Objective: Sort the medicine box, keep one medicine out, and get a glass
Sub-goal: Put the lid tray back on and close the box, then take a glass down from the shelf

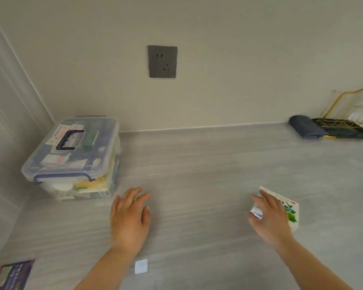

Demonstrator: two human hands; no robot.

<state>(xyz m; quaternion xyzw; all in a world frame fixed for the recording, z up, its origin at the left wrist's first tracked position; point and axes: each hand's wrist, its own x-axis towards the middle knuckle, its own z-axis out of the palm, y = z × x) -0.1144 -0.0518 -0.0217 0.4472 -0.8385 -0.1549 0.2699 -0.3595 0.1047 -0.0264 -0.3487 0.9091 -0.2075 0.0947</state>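
Note:
The clear plastic medicine box (pixel 71 155) stands in the back left corner of the grey counter. Its lid is closed, with a dark blue handle on top and a blue latch at the front; several packets show through the walls. My left hand (pixel 130 218) hovers flat with fingers spread, just right of the box's front corner and holding nothing. My right hand (pixel 270 220) grips a white medicine carton (pixel 289 208) printed with green leaves, low over the counter on the right. Part of the carton is hidden under my fingers.
A rolled dark grey towel (pixel 306 127) lies at the back right beside a gold wire rack (pixel 348 124) on a dark tray. A grey wall socket (pixel 162 61) sits above the counter. A small white square (pixel 141 266) and a dark blue packet (pixel 11 275) lie near the front edge.

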